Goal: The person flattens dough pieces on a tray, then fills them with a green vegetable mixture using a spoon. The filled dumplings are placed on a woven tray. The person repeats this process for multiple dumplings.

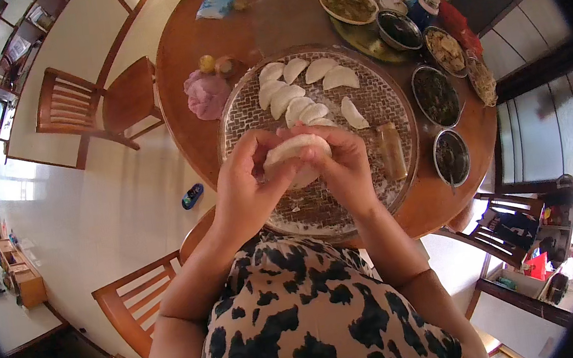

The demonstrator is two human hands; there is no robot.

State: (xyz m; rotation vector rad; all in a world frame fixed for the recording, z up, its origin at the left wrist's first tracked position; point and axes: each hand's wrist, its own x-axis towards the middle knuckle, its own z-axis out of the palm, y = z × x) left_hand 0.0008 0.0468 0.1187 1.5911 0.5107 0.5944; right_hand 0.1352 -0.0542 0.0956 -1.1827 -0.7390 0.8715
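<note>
Both hands meet around one half-moon dumpling point(296, 148), its folded edge turned up. My left hand point(244, 176) grips its left end, while the fingers and thumb of my right hand point(340, 159) press along the right side. Below them lies a round woven bamboo tray point(317, 218), dusted with flour. Several shaped dumplings point(285, 95) lie in rows on its far part, some partly hidden by my hands. A single dumpling point(353, 113) rests apart from these, near a short wooden rolling pin point(392, 151) on the right.
Around the tray, the round wooden table point(180, 37) holds a crumpled pink cloth point(207, 95) on the left. Bowls of dark filling point(436, 95) and a bowl of greenish food point(348, 4) stand right and far right. Wooden chairs point(71, 103) stand to the left.
</note>
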